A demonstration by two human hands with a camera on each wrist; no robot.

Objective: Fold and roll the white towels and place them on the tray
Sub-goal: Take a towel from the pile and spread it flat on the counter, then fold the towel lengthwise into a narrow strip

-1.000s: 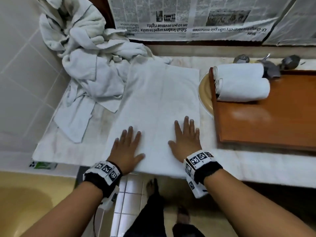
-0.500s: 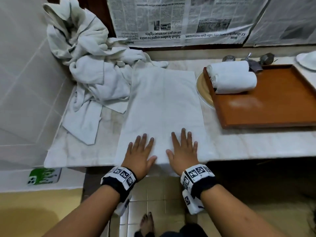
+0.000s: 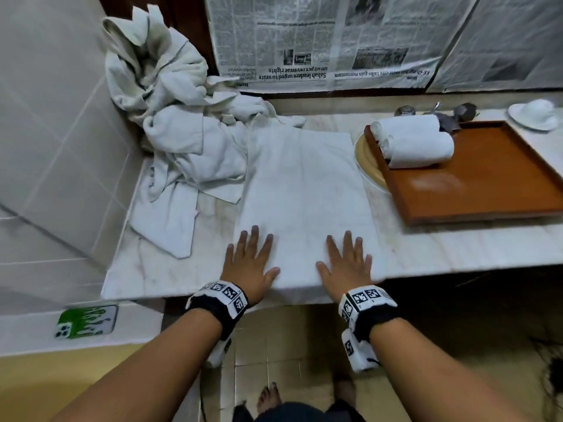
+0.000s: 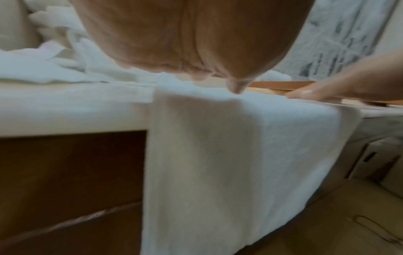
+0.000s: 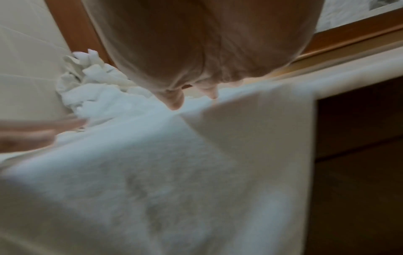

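Along the front edge of the counter (image 3: 457, 254) you've got the folded towel (image 3: 301, 190) laid flat, its near end hanging over the edge, with your left hand (image 3: 248, 263) and right hand (image 3: 347, 266) both pressing on it, fingers straight and spread, gripping nothing. It's soft, limp terry, so it'll probably sag and slip off; I'd take the draped end at both corners. Two rolled towels (image 3: 414, 141) already sit on the tray (image 3: 487, 193)

Newspaper sheets (image 3: 320, 41) cover the back wall — a green-cased phone (image 3: 86, 321) lies low left.
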